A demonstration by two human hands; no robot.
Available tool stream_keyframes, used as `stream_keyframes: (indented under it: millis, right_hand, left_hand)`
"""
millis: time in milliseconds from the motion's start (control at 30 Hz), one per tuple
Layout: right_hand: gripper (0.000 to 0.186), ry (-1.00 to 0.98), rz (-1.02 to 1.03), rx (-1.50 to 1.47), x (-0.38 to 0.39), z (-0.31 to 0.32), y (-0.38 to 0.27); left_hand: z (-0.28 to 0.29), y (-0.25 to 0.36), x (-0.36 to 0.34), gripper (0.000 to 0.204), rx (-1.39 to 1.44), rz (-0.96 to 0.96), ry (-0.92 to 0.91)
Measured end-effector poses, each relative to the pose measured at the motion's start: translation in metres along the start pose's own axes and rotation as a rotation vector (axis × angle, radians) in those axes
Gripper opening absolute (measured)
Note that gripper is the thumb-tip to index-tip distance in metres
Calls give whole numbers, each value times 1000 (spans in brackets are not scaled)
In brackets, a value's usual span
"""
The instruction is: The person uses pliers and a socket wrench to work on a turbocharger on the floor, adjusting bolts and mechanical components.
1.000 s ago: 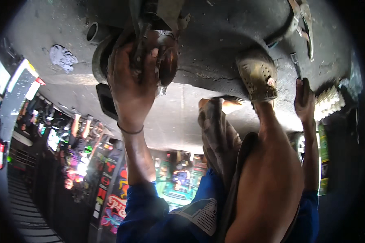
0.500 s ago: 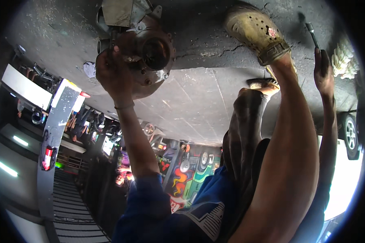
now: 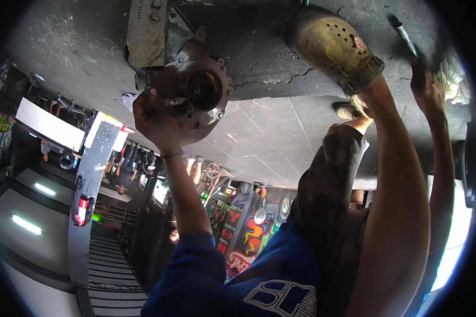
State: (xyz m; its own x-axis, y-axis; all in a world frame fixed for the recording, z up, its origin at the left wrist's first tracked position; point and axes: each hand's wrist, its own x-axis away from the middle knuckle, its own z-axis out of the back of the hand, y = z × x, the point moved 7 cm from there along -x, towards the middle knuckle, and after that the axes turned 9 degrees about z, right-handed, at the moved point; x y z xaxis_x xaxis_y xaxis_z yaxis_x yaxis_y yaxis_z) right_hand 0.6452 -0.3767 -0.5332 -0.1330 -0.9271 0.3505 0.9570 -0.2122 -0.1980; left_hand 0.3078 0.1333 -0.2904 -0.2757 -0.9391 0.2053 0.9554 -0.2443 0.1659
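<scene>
A brown metal turbocharger (image 3: 206, 113) with a round, dark opening and bolts around its rim stands on the dark floor at the upper left. A grey metal bracket (image 3: 145, 39) is joined to it. My left hand (image 3: 156, 119) is closed around a pipe-like part on its left side, one fingertip showing on top. Far to the right, my right hand (image 3: 428, 90) is low over the floor, with the end of a slim metal socket wrench (image 3: 405, 38) running into its shadowed fingers. Beside those fingers lies a bundle of whitish cloth (image 3: 452, 82).
My shoe (image 3: 333, 45), a yellowish clog, stands on the floor between both hands. A cracked step edge (image 3: 280, 79) crosses the floor. At the left rises a grey post (image 3: 92, 174) with a red fire extinguisher (image 3: 81, 210). Other people (image 3: 127, 166) are in the background.
The view has shifted, so the turbocharger appears slightly lower and further right. My right hand has turned a little, its fingers nearer the cloth. My left hand keeps its hold.
</scene>
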Motion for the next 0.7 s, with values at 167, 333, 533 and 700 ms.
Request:
stream_keyframes:
  millis: [167,333,533,700]
  right_hand:
    - [38,-36,-275,-284,-21,4,4]
    - [39,-228,-298,-271,3,-10,26]
    - [26,67,-131,-429,-69,99,-40]
    - [22,116,294,-658,-156,179,-156]
  left_hand:
    - [1,-8,-4,27,-32,-38,54]
    - [3,-1,-5,29,22,-45,9]
    - [34,19,7,44,-71,-156,-11]
    - [63,-16,44,40,-203,-29,30]
